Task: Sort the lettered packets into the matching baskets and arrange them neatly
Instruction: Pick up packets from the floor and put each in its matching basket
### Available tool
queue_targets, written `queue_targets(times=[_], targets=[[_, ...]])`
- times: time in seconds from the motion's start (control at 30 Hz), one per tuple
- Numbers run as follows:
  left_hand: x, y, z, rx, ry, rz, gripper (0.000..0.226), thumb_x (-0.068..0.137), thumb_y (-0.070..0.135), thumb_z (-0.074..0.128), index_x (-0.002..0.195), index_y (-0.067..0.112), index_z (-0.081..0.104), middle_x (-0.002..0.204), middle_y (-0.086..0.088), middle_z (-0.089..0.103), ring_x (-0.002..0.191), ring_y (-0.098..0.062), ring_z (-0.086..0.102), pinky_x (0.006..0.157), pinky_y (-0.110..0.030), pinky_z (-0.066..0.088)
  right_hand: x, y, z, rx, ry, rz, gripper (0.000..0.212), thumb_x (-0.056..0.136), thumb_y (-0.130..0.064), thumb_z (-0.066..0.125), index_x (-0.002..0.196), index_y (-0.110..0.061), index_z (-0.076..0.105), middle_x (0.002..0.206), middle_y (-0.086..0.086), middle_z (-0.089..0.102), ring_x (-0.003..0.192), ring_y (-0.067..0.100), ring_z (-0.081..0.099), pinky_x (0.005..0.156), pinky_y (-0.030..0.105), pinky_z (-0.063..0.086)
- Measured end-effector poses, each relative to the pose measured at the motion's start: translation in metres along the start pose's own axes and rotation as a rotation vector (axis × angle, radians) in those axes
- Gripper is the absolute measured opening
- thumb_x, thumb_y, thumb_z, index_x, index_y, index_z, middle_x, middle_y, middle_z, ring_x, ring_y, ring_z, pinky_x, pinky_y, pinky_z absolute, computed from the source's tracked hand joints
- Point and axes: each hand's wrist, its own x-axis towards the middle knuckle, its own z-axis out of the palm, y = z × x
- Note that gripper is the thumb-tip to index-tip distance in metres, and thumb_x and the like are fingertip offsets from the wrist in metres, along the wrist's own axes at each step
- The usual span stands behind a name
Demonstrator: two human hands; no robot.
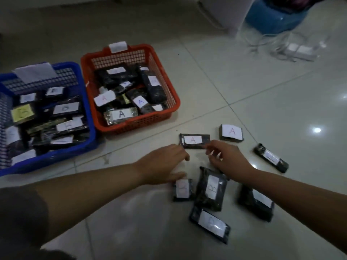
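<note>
Black packets with white lettered labels lie on the tiled floor. One marked A (194, 140) sits just beyond both hands. My left hand (165, 164) reaches to its left end, fingertips at the edge. My right hand (227, 159) touches its right end with curled fingers. Another A packet (231, 133) lies further right. Packets marked B (211, 188) (210, 223) lie nearer me, with others (183, 189) (256, 202) (271, 157) around. The red basket (169, 85) holds several A packets; the blue basket (88, 117) holds several B packets.
A blue plastic tub (272, 17) and a white box (225, 12) stand at the back right. White cables and a white adapter (298, 50) lie on the floor near them. Open tiled floor (244, 81) stretches right of the red basket.
</note>
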Motion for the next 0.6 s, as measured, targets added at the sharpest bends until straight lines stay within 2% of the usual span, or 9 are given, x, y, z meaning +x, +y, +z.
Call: queue_targets(times=[0.07,0.17,0.23,0.3,0.4,0.5,0.6], targets=[[0.002,0.011,0.021,-0.010,-0.079,0.021,0.052,0.083,0.051,0.060,0.121,0.017,0.049,0.115,0.000,0.051,0.101,-0.014,0.044,0.080,-0.021,0.035,-0.009,0.018,0.004,-0.057,-0.096,-0.019,0.031,0.085,-0.011,0.057,0.113,-0.024,0.059,0.099,-0.006,0.062,0.081,0.007,0.056,0.073,0.018,0.044],[0.002,0.020,0.052,-0.017,-0.125,-0.053,0.071,0.074,0.061,0.062,0.126,0.015,0.047,0.119,-0.002,0.048,0.107,-0.016,0.042,0.089,-0.029,0.039,-0.020,0.042,0.008,-0.133,-0.201,-0.093,0.035,0.085,-0.015,0.059,0.119,-0.023,0.056,0.109,-0.005,0.058,0.095,0.005,0.048,0.083,0.016,0.038],[0.001,0.022,0.069,0.024,-0.151,-0.114,0.083,0.068,0.065,0.064,0.129,0.013,0.044,0.123,-0.004,0.044,0.112,-0.019,0.037,0.095,-0.034,0.035,-0.026,0.054,0.008,-0.154,-0.226,-0.193,0.036,0.081,-0.016,0.059,0.117,-0.021,0.057,0.109,-0.003,0.057,0.099,0.009,0.047,0.086,0.022,0.040],[0.002,0.022,0.079,0.153,-0.190,-0.106,0.088,0.061,0.064,0.068,0.126,0.011,0.043,0.120,-0.007,0.046,0.110,-0.021,0.036,0.093,-0.034,0.031,-0.031,0.067,0.006,-0.173,-0.212,-0.289,0.036,0.079,-0.023,0.056,0.115,-0.019,0.058,0.108,-0.001,0.058,0.098,0.012,0.049,0.085,0.026,0.044],[0.009,0.019,0.079,0.212,-0.243,-0.143,0.075,0.065,0.055,0.071,0.121,0.011,0.047,0.116,-0.006,0.049,0.107,-0.022,0.041,0.092,-0.033,0.036,-0.032,0.085,0.004,-0.198,-0.159,-0.316,0.043,0.078,-0.021,0.063,0.120,-0.017,0.056,0.114,0.001,0.057,0.102,0.015,0.051,0.089,0.032,0.047],[0.012,0.014,0.072,0.069,-0.285,-0.212,0.058,0.075,0.046,0.067,0.119,0.015,0.048,0.114,-0.003,0.046,0.105,-0.020,0.043,0.089,-0.029,0.034,-0.028,0.092,0.002,-0.232,-0.156,-0.322,0.052,0.076,-0.022,0.065,0.126,-0.019,0.051,0.120,0.001,0.053,0.109,0.017,0.049,0.094,0.036,0.046],[0.011,0.006,0.053,-0.077,-0.216,-0.246,0.059,0.074,0.043,0.069,0.122,0.017,0.047,0.113,0.000,0.046,0.103,-0.016,0.044,0.085,-0.029,0.039,-0.024,0.089,0.000,-0.335,-0.237,-0.416,0.065,0.075,-0.024,0.063,0.136,-0.023,0.041,0.139,0.002,0.043,0.128,0.020,0.038,0.108,0.036,0.036]])
